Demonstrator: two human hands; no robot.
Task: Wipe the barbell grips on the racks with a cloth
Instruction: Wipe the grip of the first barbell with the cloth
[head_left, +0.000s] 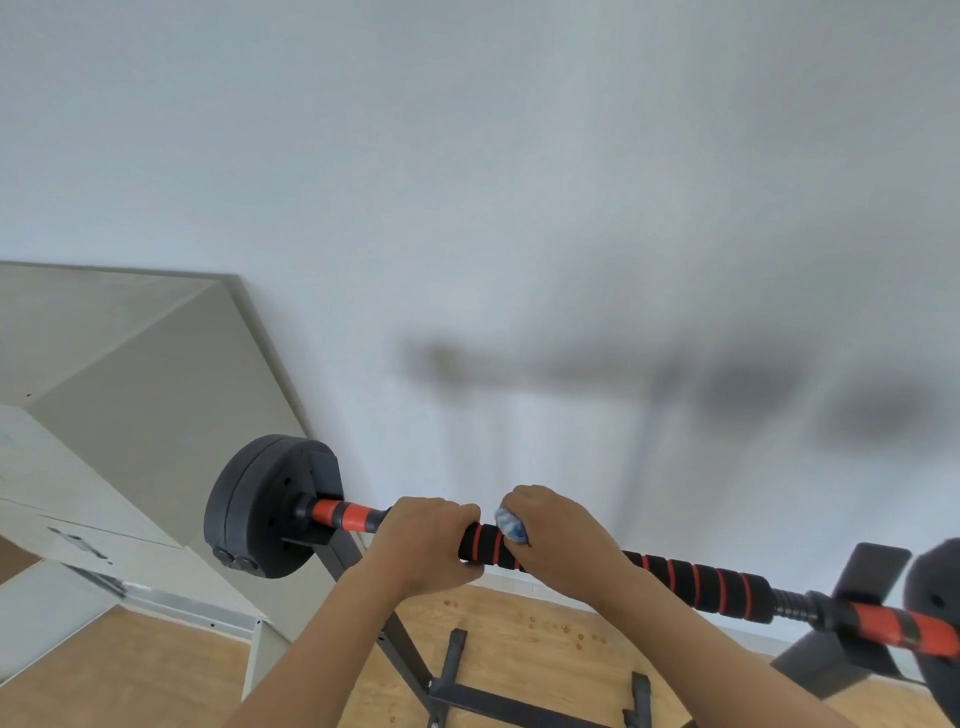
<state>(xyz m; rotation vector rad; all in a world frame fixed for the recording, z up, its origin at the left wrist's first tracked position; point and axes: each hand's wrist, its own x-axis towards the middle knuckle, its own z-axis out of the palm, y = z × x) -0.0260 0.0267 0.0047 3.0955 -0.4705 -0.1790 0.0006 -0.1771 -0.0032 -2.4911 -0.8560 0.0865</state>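
One barbell (597, 564) lay across a dark metal rack (467, 691), running from the left of the view down toward the lower right. Its middle section carried a black foam sleeve with red rings (696, 582); an orange and black section (343, 514) showed at each end of the bar, two in all. One stack of black weight plates (260, 506) sat on the left end, and the edge of another plate (935, 597) was partly in view at the right border.

Two bare hands were on the bar, side by side and almost touching. The left hand (426, 543) had its grip clenched around the bar just left of the foam sleeve's near end. The right hand (563, 540) had its grip closed on one blue and white cloth (511, 526), bunched small and pressed against the foam sleeve; only a little of the cloth showed between thumb and fingers.

Two rack cradles were seen: one (322, 488) beside the left plates and one (862, 577) near the right end. Below lay a wooden floor (130, 670), with the rack's feet on it. A white wall (519, 182) stood behind, carrying soft shadows of the bar and hands. A pale panel (130, 364) leaned at the left. No container was in view.
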